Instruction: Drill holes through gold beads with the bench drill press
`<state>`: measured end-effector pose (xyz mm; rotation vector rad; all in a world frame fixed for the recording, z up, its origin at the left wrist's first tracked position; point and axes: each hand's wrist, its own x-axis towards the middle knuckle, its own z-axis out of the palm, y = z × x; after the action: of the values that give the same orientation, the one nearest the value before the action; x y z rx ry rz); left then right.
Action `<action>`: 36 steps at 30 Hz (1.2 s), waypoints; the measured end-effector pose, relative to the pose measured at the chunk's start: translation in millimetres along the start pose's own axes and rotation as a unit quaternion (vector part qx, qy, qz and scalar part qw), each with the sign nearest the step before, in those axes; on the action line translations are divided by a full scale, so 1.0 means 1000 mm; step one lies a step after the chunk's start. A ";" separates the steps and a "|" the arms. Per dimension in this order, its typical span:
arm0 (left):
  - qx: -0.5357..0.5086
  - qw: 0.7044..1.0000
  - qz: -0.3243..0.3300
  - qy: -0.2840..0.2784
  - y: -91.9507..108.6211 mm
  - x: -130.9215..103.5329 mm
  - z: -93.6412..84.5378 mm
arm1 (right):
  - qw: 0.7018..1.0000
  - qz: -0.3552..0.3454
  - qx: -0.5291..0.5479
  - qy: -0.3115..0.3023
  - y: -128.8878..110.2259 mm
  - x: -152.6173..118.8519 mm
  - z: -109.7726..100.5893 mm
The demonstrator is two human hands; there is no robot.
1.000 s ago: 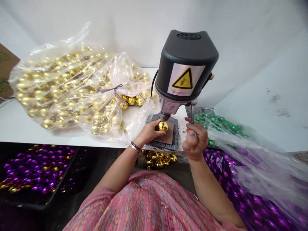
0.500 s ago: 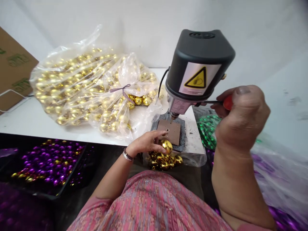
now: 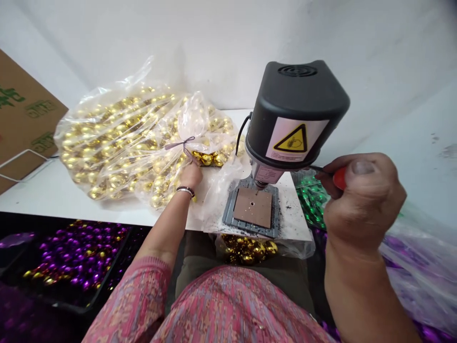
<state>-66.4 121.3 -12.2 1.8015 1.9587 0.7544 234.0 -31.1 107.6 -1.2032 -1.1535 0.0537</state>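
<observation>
My right hand (image 3: 360, 205) is closed round the red-knobbed lever (image 3: 340, 178) of a small bench drill press (image 3: 300, 102). The press has a black housing and a yellow warning label. Its bit points down over a brown board (image 3: 255, 209) with a small hole, on the grey base (image 3: 229, 212). My left hand (image 3: 192, 175) is at the opening of a clear plastic bag (image 3: 107, 143) full of shiny gold balls, beside its purple tie (image 3: 183, 143). The fingers of that hand are hidden. Loose gold balls (image 3: 207, 158) show just beyond it.
Another bag of gold balls (image 3: 248, 250) hangs below the white table's (image 3: 21, 200) front edge. Dark crates with purple and gold balls (image 3: 78, 252) stand lower left. Green balls (image 3: 312, 200) and purple-filled plastic (image 3: 421, 267) lie right. A cardboard box (image 3: 30, 119) stands far left.
My left hand has moved from a gold ball in front of the board leftward to the bag's opening. That ball is no longer seen there. My right hand stays on the lever.
</observation>
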 end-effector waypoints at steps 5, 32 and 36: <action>0.081 0.996 -0.031 0.018 -0.004 0.001 0.002 | 1.000 0.009 0.004 0.013 -0.002 -0.001 0.001; -0.536 0.819 -0.043 -0.199 0.034 -0.110 -0.001 | 0.998 -0.044 0.028 -0.044 0.002 -0.008 -0.003; -0.387 0.897 0.050 -0.205 0.057 -0.120 0.009 | 0.996 -0.056 0.025 -0.057 0.001 -0.009 -0.003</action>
<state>-2.5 5.8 5.2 1.4036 1.0679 0.9204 233.0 -37.8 101.3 -1.1001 -1.3111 0.0671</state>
